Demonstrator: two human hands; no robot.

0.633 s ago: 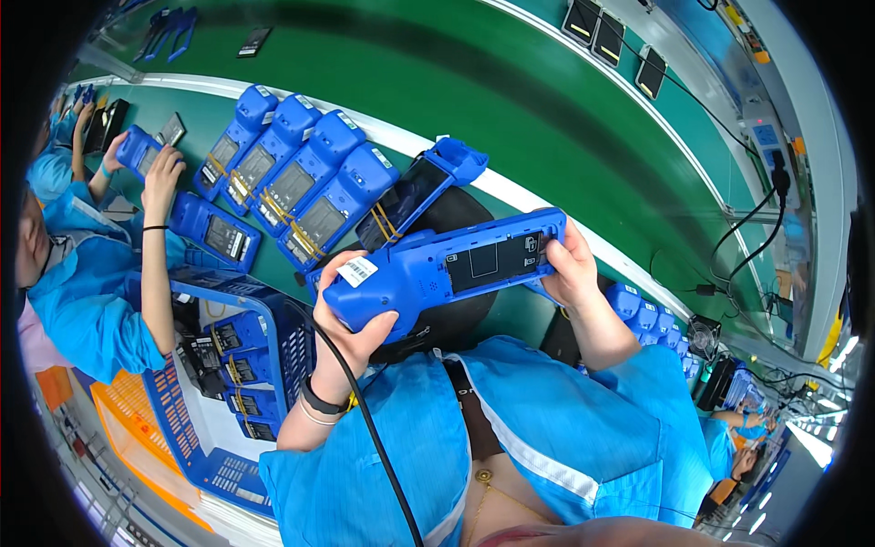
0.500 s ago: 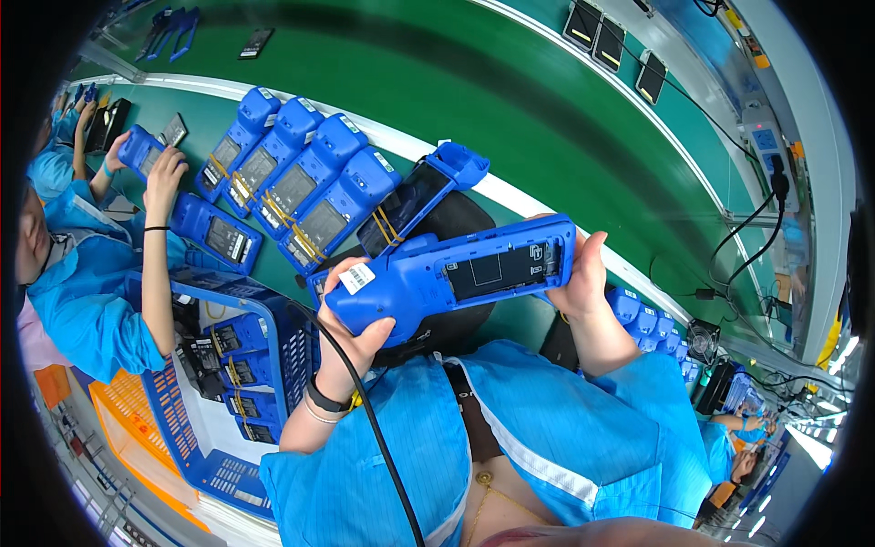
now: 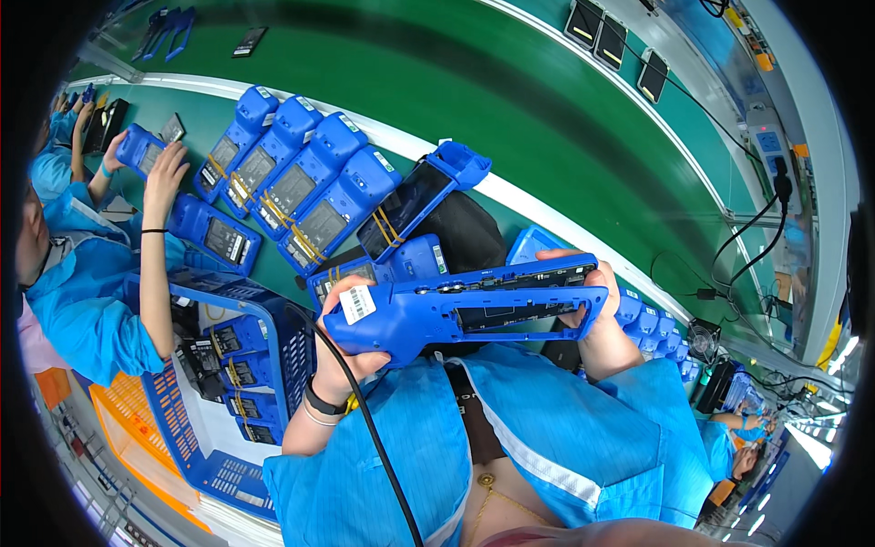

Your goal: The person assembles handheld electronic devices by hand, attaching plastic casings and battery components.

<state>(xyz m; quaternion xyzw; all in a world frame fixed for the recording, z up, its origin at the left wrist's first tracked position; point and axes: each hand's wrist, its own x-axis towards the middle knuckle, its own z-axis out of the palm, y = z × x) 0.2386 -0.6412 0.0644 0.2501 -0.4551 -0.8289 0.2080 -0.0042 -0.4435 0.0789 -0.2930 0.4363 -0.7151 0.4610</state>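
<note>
A blue handheld terminal is held in front of my chest, its two halves parted along their length. Its blue rear shell, with an open battery window, is tilted away from the front half, and dark circuit boards show in the gap. My left hand is closed around the bulky end, beside a white barcode label. At the other end my right hand grips the terminal, with fingers along the front half and the thumb near the rear shell's end. Part of that thumb is hidden by the shell.
Several rubber-banded blue terminals lie in a row ahead on the left. A blue basket of parts stands at my left. A co-worker's hands hold another terminal. A black cable hangs before my left arm.
The terminal's halves have come apart, and the rear shell has swung toward me, baring the inside. My right hand has shifted its grip at the end.
</note>
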